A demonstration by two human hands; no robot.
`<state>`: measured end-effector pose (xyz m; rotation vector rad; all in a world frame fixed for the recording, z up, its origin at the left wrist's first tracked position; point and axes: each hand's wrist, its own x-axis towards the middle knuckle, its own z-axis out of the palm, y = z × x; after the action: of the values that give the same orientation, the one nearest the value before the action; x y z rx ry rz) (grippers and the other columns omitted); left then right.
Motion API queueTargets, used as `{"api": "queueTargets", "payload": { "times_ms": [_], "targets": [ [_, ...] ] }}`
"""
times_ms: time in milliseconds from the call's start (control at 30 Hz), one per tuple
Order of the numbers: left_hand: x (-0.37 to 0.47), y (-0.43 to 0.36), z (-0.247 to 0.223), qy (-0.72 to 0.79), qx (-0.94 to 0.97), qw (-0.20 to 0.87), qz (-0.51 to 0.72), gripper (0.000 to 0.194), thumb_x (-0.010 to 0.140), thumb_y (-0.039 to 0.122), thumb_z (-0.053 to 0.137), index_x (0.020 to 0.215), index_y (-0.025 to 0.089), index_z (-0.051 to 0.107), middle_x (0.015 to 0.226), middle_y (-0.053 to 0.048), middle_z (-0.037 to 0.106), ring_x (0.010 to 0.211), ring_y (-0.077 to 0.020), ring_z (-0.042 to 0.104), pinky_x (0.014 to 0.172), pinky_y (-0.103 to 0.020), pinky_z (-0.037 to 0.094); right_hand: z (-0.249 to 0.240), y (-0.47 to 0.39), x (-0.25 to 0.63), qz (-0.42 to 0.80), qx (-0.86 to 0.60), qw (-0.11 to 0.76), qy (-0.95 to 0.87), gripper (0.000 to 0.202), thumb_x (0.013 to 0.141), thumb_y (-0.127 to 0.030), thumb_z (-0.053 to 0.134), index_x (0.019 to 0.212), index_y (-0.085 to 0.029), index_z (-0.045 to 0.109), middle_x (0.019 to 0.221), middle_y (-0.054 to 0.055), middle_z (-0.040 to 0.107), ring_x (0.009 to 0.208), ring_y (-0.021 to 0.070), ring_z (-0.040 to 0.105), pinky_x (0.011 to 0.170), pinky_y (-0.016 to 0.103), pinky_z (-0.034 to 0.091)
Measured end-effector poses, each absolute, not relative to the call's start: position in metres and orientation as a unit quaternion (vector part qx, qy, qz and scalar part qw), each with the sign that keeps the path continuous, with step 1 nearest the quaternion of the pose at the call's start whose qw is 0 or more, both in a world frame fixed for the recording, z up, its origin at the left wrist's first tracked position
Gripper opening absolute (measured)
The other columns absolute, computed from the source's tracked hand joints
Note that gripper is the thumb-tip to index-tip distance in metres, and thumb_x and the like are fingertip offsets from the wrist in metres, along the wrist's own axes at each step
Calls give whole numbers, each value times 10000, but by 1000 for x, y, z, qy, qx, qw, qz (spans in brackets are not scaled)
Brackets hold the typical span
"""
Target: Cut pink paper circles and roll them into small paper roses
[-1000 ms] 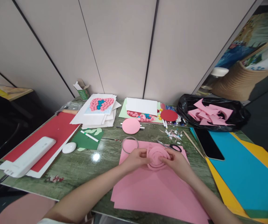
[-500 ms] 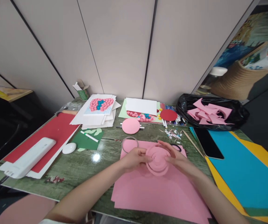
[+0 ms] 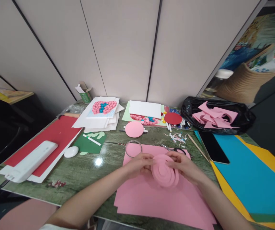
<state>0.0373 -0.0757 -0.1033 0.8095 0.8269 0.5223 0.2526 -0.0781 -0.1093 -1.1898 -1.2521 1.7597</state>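
A pink paper spiral, cut in rings from a disc, is held up between my two hands. My left hand pinches its left edge with thumb and fingers. On the opposite side, my right hand grips the upper right edge, fingers closed on the paper. Under both hands lie pink paper sheets, slightly fanned out. Scissors with dark handles rest on the sheets just beyond my right hand. A metal ring lies beyond my left hand, partly over the pink paper.
A pink disc and a red disc lie farther back. At right are a phone, blue paper and a black bag of pink scraps. A white device lies on red paper at left.
The spiral has tilted up and shifted slightly right and toward me, its rings now more spread. My right hand's fingers have come down onto its upper edge, uncovering the scissors.
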Motion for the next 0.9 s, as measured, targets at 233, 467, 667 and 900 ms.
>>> {"api": "queueTargets", "payload": {
  "times_ms": [233,467,667,900],
  "targets": [
    [42,-84,-104,388,383,809,220,301,506,304,820,661,89,676,591,-5,604,542,-96,522,542,-214,386,-101,-85,242,660,-448,342,-496,250,678,-343,745,866,-191,680,841,17,670,777,162,597,690,248,452],
    [45,-78,-114,410,309,789,337,416,591,442,767,831,118,665,781,-53,677,725,-121,612,741,-244,470,-113,-81,239,710,-414,390,-416,413,770,-513,590,1079,-242,618,1090,84,666,949,237,633,794,354,486],
    [48,-82,-114,398,303,798,335,471,580,379,791,941,108,660,871,-94,676,763,-156,620,723,-298,508,-117,-80,238,677,-451,437,-384,537,678,-354,739,1159,-250,525,936,36,707,824,194,657,721,297,488],
    [42,-79,-102,400,328,811,272,383,580,336,780,862,94,687,735,-57,649,631,-135,583,606,-274,481,-108,-80,244,646,-468,387,-463,448,716,-336,718,1114,-212,556,669,-25,662,662,156,622,620,251,451]
  ]
}}
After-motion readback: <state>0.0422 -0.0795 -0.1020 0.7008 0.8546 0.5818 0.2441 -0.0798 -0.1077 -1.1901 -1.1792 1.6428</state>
